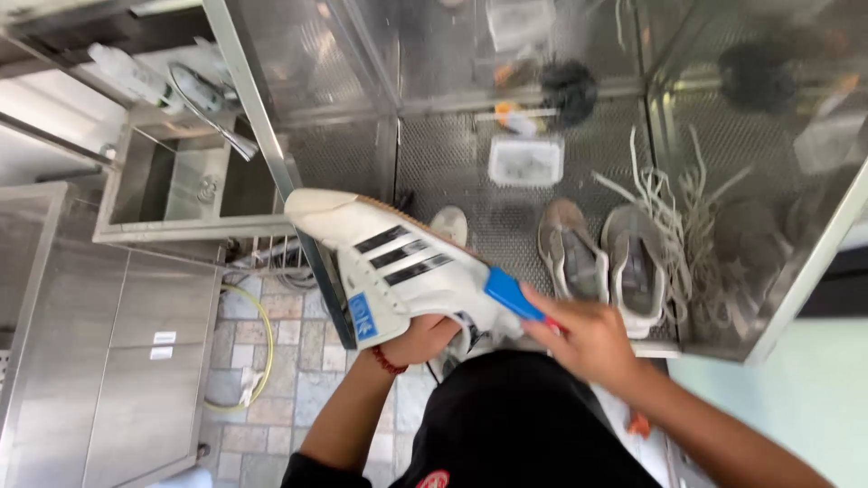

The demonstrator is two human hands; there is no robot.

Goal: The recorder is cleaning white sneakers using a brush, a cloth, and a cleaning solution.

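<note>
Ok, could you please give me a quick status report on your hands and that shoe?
Left hand grips white black-striped sneaker from below. Right hand holds blue brush against its heel. Nothing in the way.

The view is bright, with even daylight and only soft shadows, and the steel walls above my hands give a milky glare that washes out what stands behind. The white shoe I hold is quite sharp, but my right hand is a little smeared, and the far brushes look soft. The wide lens bends the straight lines near the edges, and the right corner is pale and flat.
</note>
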